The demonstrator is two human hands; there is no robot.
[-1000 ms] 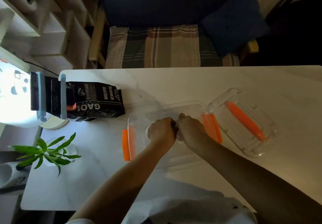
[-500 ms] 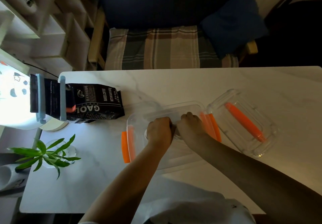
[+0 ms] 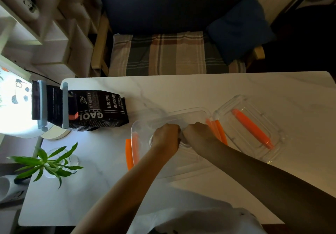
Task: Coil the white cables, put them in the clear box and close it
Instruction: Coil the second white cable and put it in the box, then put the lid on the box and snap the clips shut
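The clear box point(image 3: 183, 110) stands open in the middle of the white table, with orange latches on its left point(image 3: 130, 153) and right point(image 3: 217, 131) ends. Both my hands are down inside it, knuckles touching. My left hand point(image 3: 166, 137) and my right hand point(image 3: 197, 132) are closed over a coiled white cable point(image 3: 185, 145). Only thin loops of the cable show at the edges of my fists. The clear lid point(image 3: 225, 105) with an orange handle point(image 3: 251, 128) lies flat to the right of the box, touching it.
A black coffee bag point(image 3: 94, 111) with blue clips lies left of the box. A small green plant in a glass point(image 3: 49, 162) stands at the table's left edge, beside a bright lamp point(image 3: 11, 106). A plaid-cushioned chair point(image 3: 163, 53) is beyond the far edge.
Both fists stay closed together inside the box and have shifted only slightly away from me. The lid and the box have not moved.
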